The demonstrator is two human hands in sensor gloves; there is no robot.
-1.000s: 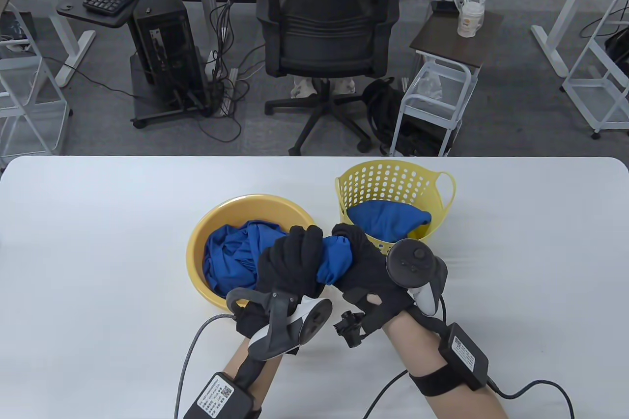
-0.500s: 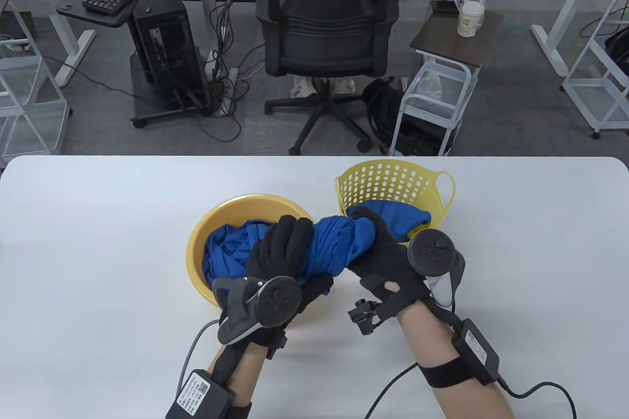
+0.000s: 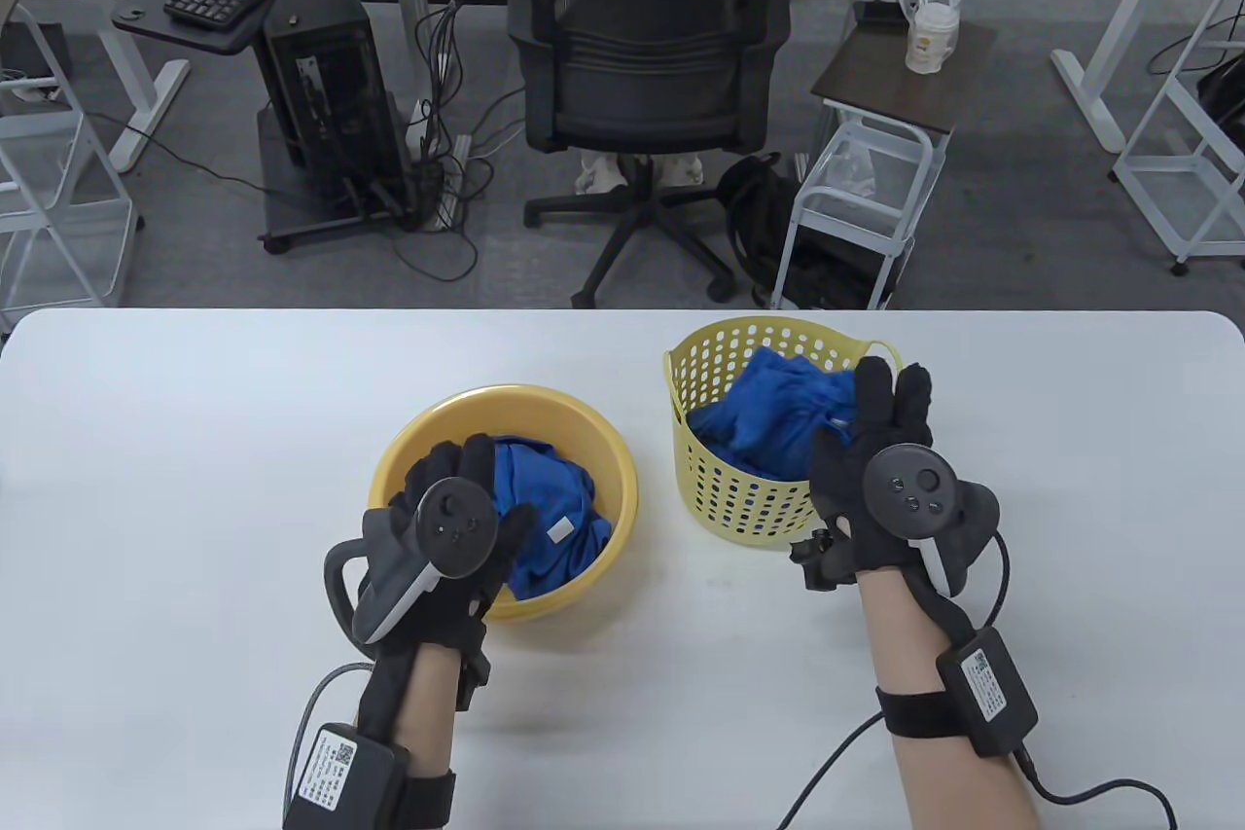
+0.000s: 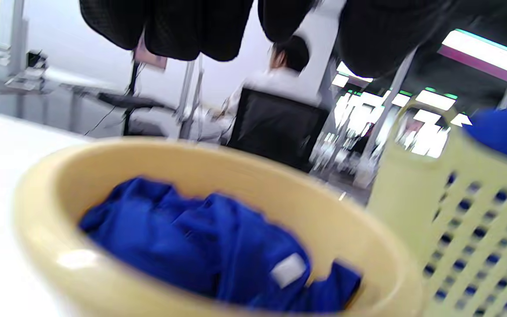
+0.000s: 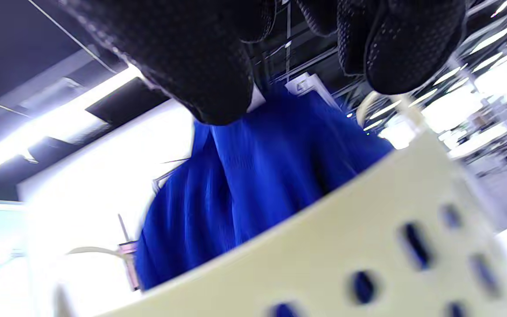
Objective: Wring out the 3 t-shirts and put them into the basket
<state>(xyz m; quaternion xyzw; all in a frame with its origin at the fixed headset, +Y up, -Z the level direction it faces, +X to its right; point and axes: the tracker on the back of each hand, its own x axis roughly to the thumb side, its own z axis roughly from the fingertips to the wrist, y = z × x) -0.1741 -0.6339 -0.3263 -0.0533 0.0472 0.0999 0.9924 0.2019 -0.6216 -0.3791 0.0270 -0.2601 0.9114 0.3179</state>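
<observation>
Only one blue t-shirt (image 3: pixel 550 523) in one basin (image 3: pixel 593 441), blue cloth (image 3: pixel 778 407) in one basket (image 3: pixel 749 489).

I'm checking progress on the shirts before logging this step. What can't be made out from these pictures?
- How many shirts are in the basket: blue cloth is piled together, partly behind the right hand in the table view.
- Whether the left hand touches the shirt in the basin: its tracker hides the fingers.
- Both wrist views are blurred.

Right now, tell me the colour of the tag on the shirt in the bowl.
White or pale grey, on the blue shirt; clearest in the table view.
</observation>
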